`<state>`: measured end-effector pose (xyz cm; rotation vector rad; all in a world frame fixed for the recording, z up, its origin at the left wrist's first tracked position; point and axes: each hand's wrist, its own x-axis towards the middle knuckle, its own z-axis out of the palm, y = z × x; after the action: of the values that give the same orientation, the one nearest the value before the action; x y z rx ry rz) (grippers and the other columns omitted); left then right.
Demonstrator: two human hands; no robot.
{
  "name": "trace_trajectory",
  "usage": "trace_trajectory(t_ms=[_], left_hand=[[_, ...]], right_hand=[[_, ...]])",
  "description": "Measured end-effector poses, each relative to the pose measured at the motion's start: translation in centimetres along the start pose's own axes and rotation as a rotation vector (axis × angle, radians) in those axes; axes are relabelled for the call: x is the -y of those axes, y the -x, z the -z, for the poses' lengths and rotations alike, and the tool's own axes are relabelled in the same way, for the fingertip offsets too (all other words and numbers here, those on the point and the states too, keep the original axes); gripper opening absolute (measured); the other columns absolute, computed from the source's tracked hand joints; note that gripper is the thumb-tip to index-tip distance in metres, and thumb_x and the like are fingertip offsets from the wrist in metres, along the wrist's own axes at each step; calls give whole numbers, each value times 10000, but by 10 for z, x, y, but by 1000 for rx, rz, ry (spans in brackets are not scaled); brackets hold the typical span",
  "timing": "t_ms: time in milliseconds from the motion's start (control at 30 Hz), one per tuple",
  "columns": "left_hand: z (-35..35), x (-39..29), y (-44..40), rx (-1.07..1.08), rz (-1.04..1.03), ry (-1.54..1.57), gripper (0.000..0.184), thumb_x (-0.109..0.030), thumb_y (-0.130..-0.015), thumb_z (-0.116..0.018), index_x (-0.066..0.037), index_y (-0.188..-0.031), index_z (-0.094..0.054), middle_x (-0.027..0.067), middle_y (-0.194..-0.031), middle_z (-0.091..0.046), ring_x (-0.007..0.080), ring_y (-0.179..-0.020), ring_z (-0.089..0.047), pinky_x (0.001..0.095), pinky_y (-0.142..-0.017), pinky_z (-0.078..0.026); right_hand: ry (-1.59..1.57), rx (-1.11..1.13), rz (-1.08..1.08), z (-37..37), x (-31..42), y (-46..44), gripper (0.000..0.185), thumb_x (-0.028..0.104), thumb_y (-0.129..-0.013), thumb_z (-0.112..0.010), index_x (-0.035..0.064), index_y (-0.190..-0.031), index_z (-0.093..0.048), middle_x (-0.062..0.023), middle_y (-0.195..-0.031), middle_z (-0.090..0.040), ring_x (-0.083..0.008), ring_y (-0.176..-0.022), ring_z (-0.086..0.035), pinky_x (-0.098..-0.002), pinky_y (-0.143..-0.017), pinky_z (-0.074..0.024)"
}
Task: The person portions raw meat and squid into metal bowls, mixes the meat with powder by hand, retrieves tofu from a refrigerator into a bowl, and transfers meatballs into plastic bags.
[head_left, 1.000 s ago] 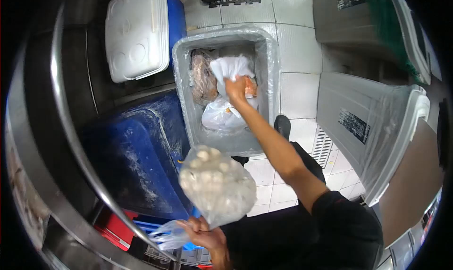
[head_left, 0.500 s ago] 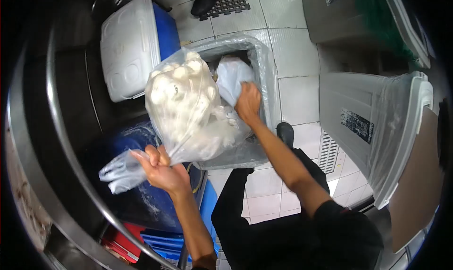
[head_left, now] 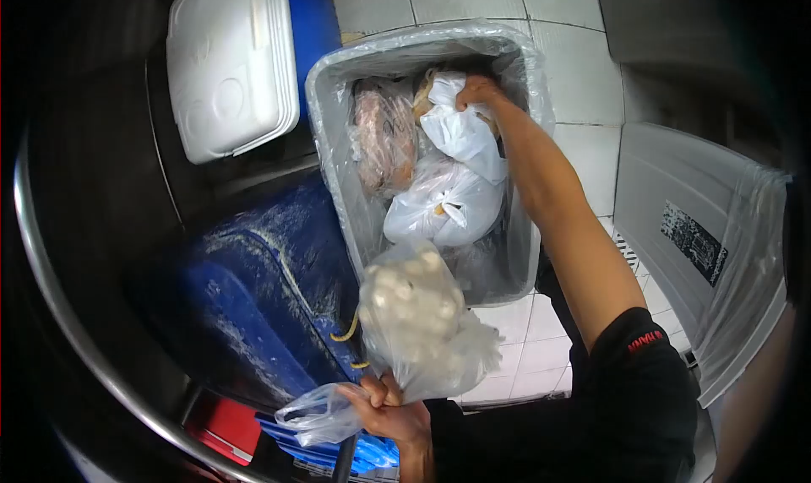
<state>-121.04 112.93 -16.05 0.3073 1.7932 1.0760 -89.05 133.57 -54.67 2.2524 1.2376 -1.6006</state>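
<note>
My left hand [head_left: 390,409] is closed round the gathered neck of a clear plastic bag [head_left: 414,314] full of whitish round pieces, which hangs in front of the bin's near edge. My right hand [head_left: 480,93] reaches into a grey bin [head_left: 319,103] lined with clear plastic. Its fingers are closed at the top of a white plastic bag [head_left: 460,128], partly out of sight. Below that bag lies a knotted white bag [head_left: 443,208]. Beside them in the bin is a clear bag of pinkish-brown food [head_left: 384,137], perhaps meat.
A blue cooler with a white lid [head_left: 228,69] stands left of the bin, and a dusty blue container [head_left: 262,272] sits nearer me. At right is a grey, plastic-covered bin [head_left: 693,230]. A metal rail [head_left: 76,322] curves along the left, above a red item [head_left: 226,428].
My left hand has brought the bag of whitish pieces down and right, uncovering the bin's contents. My right hand has gone deeper toward the bin's far right corner with the white bag.
</note>
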Motion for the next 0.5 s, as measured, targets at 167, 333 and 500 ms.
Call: trace_trajectory(t_ms=[167, 333, 500], left_hand=[[19, -28, 24, -20, 64, -75, 512, -516, -943, -349, -179, -601, -171, -50, -550, -123, 85, -507, -151, 206, -553, -230], [-4, -57, 34, 8, -44, 65, 489, -475, -965, -323, -180, -608, -165, -40, -579, -137, 91, -521, -165, 206, -541, -239], [-79, -82, 21, 133, -141, 41, 504, -496, -958, -340, -186, -603, -164, -32, -591, -151, 85, -523, -180, 211, -521, -220]], right_hand=[[132, -184, 42, -17, 14, 37, 515, 265, -464, -777, -1, -893, -679, -207, -987, -647, -311, -946, -635, -379, -800, -527], [219, -404, 321, -68, 12, 121, 557, 182, -550, -744, -13, -1048, -587, -215, -1000, -629, -349, -891, -631, -416, -767, -527], [228, -551, 525, -82, 12, 211, 732, 81, -566, -693, 22, -1255, -457, -213, -1123, -585, -336, -1024, -586, -365, -956, -421]])
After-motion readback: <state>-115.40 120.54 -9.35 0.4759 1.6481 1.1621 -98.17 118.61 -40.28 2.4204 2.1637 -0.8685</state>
